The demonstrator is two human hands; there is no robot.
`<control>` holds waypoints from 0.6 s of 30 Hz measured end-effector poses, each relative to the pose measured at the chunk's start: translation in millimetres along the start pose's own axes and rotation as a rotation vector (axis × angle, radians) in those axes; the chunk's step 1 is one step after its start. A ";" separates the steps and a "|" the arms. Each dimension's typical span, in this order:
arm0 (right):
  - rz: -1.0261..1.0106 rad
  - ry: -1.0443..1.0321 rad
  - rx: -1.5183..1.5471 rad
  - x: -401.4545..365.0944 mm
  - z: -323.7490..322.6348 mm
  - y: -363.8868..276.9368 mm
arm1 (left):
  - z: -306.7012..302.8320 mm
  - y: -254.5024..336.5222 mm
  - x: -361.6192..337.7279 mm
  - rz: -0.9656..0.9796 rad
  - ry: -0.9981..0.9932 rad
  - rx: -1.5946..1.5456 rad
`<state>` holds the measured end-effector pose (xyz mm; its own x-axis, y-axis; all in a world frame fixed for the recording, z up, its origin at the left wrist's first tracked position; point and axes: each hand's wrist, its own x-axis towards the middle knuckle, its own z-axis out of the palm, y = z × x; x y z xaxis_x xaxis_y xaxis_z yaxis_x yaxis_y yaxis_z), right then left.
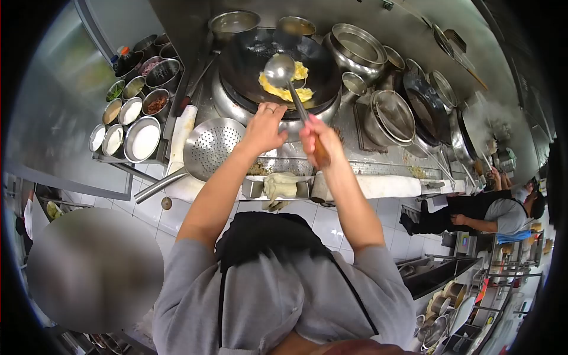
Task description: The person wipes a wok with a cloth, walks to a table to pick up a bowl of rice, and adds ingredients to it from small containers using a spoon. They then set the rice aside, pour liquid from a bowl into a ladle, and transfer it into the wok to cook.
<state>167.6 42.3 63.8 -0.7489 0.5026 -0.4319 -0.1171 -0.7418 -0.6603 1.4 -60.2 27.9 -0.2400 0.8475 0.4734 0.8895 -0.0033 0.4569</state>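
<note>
A dark wok [242, 65] sits on the round metal burner in front of me, with yellow egg [303, 93] inside it. My right hand [321, 139] is wrapped round the wooden handle of a ladle [279, 71], whose round bowl rests over the egg. At the wok's near rim is my left hand [265, 127], fingers bent and spread, with a ring on one finger. Whether its fingertips touch the rim I cannot tell. A perforated strainer [212, 148] lies just left of my left forearm. A folded cloth [280, 186] lies between my forearms at the counter's front.
Bowls of white seasonings [145, 142] and other ingredients stand at the left. Metal pots [358, 47] and strainers [391, 117] crowd the right, beyond which a steaming wok [467, 136] stands. Another person [509, 213] is at the far right. White rolled cloth [384, 186] lines the front edge.
</note>
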 end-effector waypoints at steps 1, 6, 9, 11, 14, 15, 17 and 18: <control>0.024 -0.075 0.020 21.1 -7.7 -9.4 | -0.5 0.3 0.6 0.011 -0.002 0.012; -0.225 0.068 -0.137 64.5 -14.4 -8.9 | 2.3 -3.7 -0.9 0.006 -0.015 -0.008; -0.232 0.278 -0.105 12.9 15.6 28.4 | 3.1 -6.8 1.6 0.000 0.017 -0.011; -0.107 0.151 -0.105 -16.8 21.1 28.9 | 3.9 -4.2 -0.3 0.004 0.024 -0.012; 0.002 0.029 0.039 21.1 -6.3 1.3 | 2.0 -0.9 -0.2 0.002 0.011 -0.001; 0.023 -0.086 0.093 38.3 -11.6 -7.1 | 1.3 -0.8 -0.6 0.010 0.008 0.008; -0.129 0.043 -0.049 54.6 -3.1 -5.4 | 0.9 -3.4 0.8 0.038 0.015 0.016; -0.190 0.126 -0.120 56.2 -0.3 2.5 | 0.4 -3.7 2.9 0.030 0.011 0.014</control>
<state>125.4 68.9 37.7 -0.6330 0.6846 -0.3615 -0.1636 -0.5747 -0.8018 -2.5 -57.5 27.3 -0.2171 0.8415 0.4948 0.9018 -0.0212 0.4317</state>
